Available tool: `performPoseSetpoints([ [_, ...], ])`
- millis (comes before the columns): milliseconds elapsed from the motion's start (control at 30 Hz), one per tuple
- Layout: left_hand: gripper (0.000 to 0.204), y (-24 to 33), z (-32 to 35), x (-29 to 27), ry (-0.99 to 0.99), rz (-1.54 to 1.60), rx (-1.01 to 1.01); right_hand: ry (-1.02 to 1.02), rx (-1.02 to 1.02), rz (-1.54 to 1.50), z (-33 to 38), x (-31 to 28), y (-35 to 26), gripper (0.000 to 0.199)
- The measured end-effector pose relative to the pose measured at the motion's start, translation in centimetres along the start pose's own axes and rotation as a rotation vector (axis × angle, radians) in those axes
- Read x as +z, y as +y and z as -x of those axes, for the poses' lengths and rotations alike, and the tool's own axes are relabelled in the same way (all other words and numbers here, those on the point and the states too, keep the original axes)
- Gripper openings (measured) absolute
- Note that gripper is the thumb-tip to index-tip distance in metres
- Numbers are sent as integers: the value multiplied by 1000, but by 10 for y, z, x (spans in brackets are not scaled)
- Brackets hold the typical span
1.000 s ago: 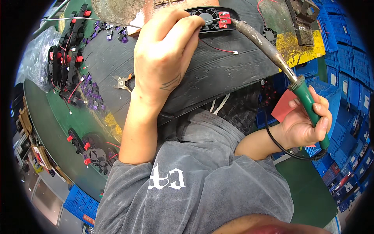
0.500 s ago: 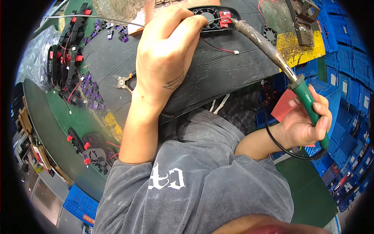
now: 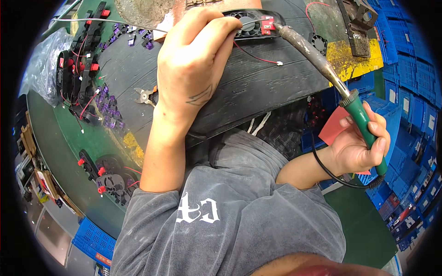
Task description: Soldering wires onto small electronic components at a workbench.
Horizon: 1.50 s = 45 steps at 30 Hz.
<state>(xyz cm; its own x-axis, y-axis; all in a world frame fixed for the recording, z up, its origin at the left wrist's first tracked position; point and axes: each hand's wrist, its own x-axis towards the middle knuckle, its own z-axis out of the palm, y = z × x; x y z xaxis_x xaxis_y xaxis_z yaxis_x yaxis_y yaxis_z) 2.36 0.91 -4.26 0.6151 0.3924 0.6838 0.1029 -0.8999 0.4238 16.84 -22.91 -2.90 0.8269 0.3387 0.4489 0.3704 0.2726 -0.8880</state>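
Note:
My left hand (image 3: 191, 57) is closed in a pinch on a thin grey solder wire (image 3: 119, 22), which trails off to the far left. The wire's short end bends over a small black fan (image 3: 249, 30) to a red part (image 3: 267, 28) beside it. Both sit in a black oval housing (image 3: 277, 17), partly hidden behind my fingers. In my right hand (image 3: 361, 145) is a soldering iron (image 3: 361, 117) with a green handle. Its tip is at the right edge of the red part; I cannot tell whether it touches.
Wire cutters (image 3: 145, 96) lie left of my left wrist. Purple parts (image 3: 108, 108) and housings with red pieces (image 3: 85, 60) are at the left. A loose fan (image 3: 318, 42) and metal bracket (image 3: 361, 27) are at the right. Blue crates (image 3: 412, 87) are stacked beyond.
My left hand has shifted slightly left, and the wire between my fingers and the red part now bows more. The housing and iron tip have moved a little to the right.

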Motion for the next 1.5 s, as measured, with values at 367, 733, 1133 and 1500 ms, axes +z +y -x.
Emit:
performPoseSetpoints([
  [367,18,5,-2,-4,-44,16,-55,1,-14,-1,1,4,-3,37],
  [733,19,4,-1,-4,-25,9,-46,18,-34,-22,-1,8,-2,41],
  [1133,20,7,-5,-6,-76,-9,-9,30,-96,-64,1,-5,-7,39],
  [1500,19,8,-4,-7,-97,-3,-62,-99,-96,-38,0,-2,-3,40],
])
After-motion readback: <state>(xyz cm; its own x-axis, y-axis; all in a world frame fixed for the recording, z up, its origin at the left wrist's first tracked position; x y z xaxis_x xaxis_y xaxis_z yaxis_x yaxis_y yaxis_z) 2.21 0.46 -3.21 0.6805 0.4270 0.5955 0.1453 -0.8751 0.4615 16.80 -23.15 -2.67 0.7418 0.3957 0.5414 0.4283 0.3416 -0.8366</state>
